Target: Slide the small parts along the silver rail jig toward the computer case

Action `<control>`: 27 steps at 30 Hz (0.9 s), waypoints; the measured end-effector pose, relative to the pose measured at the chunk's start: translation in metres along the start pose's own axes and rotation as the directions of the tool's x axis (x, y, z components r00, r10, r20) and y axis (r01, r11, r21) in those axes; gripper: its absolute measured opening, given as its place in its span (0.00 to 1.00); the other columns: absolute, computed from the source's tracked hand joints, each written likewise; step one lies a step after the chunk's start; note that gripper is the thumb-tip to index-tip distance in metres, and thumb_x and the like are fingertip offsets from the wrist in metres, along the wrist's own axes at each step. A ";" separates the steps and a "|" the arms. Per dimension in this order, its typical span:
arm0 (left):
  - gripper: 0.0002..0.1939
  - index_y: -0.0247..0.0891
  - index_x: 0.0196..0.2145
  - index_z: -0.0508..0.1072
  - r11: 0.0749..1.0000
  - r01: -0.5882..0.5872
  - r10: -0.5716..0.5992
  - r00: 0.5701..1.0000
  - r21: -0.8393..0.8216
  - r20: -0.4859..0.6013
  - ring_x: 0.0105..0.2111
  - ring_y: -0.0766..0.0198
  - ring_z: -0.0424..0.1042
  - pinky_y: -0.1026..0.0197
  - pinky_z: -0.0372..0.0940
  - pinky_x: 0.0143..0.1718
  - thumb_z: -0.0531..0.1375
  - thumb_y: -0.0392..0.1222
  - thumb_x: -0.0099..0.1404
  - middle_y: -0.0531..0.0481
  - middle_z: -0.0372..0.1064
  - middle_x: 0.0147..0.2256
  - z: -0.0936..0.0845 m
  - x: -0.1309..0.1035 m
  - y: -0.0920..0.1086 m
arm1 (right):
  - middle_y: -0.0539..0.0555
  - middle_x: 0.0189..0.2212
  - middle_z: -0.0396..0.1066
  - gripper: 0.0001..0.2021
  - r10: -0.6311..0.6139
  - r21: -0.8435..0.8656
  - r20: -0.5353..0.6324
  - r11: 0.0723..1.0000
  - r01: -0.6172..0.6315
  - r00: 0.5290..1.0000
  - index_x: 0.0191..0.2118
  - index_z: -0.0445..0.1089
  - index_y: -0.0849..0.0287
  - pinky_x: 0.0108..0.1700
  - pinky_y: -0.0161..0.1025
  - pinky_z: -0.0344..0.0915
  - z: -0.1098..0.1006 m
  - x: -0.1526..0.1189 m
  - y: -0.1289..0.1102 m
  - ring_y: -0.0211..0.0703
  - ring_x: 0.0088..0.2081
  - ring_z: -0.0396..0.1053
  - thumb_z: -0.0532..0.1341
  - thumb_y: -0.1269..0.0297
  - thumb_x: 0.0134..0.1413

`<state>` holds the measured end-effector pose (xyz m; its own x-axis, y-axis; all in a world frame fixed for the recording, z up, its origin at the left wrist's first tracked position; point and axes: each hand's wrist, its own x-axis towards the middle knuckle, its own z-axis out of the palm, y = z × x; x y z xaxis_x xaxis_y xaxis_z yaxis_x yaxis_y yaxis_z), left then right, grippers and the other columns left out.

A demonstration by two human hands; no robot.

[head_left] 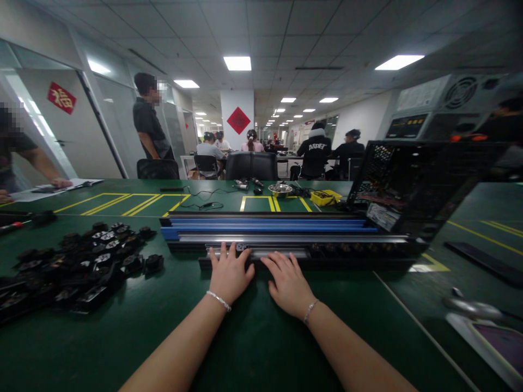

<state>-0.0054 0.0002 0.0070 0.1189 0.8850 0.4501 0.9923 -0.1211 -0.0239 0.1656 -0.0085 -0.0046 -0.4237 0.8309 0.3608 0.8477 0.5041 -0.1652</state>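
In front of me lies a long black rail [359, 263] with a grey channel. Several small dark round parts [347, 249] sit in a row at its right end. My left hand [229, 275] has its fingers spread over the rail's left portion, the fingertips on its channel. A small black part [242, 247] sits in the channel beside these fingers. My right hand [289, 283] rests a little to the right, fingers stretched out on the rail's front edge. Neither hand shows anything gripped. Right behind are blue and silver long rails [269, 227], lying parallel.
Loose black fan-like parts [102, 256] are heaped on the green table [261, 337] at left. An open computer case [412, 190] stands at right. Farther back are a metal bowl [280, 188], a yellow tray [326, 197] and cables. A person leans over papers [61, 188] at far left.
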 end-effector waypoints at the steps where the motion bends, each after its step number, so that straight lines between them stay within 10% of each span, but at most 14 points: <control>1: 0.22 0.53 0.51 0.65 1.000 0.002 -0.002 1.000 0.002 -0.001 0.58 0.41 0.51 0.31 0.37 0.54 0.51 0.54 0.59 0.43 0.59 0.56 0.001 0.000 0.000 | 0.53 0.57 0.56 0.27 0.001 -0.004 0.004 1.000 -0.001 1.000 0.57 0.56 0.53 0.62 0.51 0.33 0.000 0.000 0.000 0.46 0.60 0.47 0.52 0.69 0.48; 27: 0.21 0.52 0.49 0.69 0.998 0.061 -0.061 0.998 -0.025 0.018 0.54 0.49 0.60 0.39 0.49 0.54 0.43 0.53 0.65 0.44 0.65 0.52 -0.003 0.005 -0.010 | 0.53 0.57 0.56 0.27 -0.003 -0.004 0.008 1.000 0.003 1.000 0.57 0.56 0.52 0.62 0.51 0.34 -0.003 0.000 0.000 0.45 0.60 0.47 0.52 0.69 0.48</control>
<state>-0.0144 0.0047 0.0121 0.0588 0.8987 0.4345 0.9966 -0.0776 0.0258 0.1665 -0.0092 -0.0014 -0.4293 0.8311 0.3536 0.8476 0.5060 -0.1602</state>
